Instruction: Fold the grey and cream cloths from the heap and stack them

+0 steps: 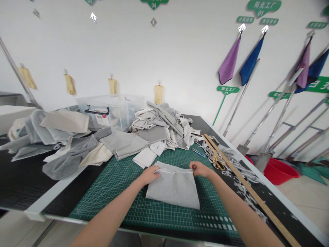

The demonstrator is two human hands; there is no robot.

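Observation:
A light grey cloth lies folded on the green cutting mat, its upper edge between my two hands. My left hand pinches that edge at the cloth's upper left. At the upper right corner, the fingers of my right hand are closed on the same cloth. A fold runs along the top between the hands, with a strip of cloth showing behind it. Just beyond, a small whitish cloth rests on the mat's far edge.
Heaps of grey cloths stand at the back and left, around a clear plastic box. On the right are blue-handled snips, gold-handled scissors, fabric scraps and a long wooden strip. A red bucket stands beyond the table.

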